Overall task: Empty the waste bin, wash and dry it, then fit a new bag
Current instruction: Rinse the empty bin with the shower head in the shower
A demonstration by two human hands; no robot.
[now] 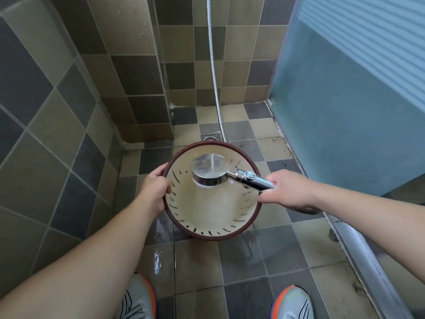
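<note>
Head view: waste bin (212, 210), cream inside w/ dark red rim & slotted wall, held over tiled floor (241, 261) near drain (210, 137). Left hand (154, 188) grips rim at left side, thumb inside. Right hand (288, 192) curled round shower head (210, 172) handle, head over bin opening, spraying water in. Hose (215, 72) runs up wall. Frosted glass door (349, 100) at right; two shoes (292, 303) at bottom.
</note>
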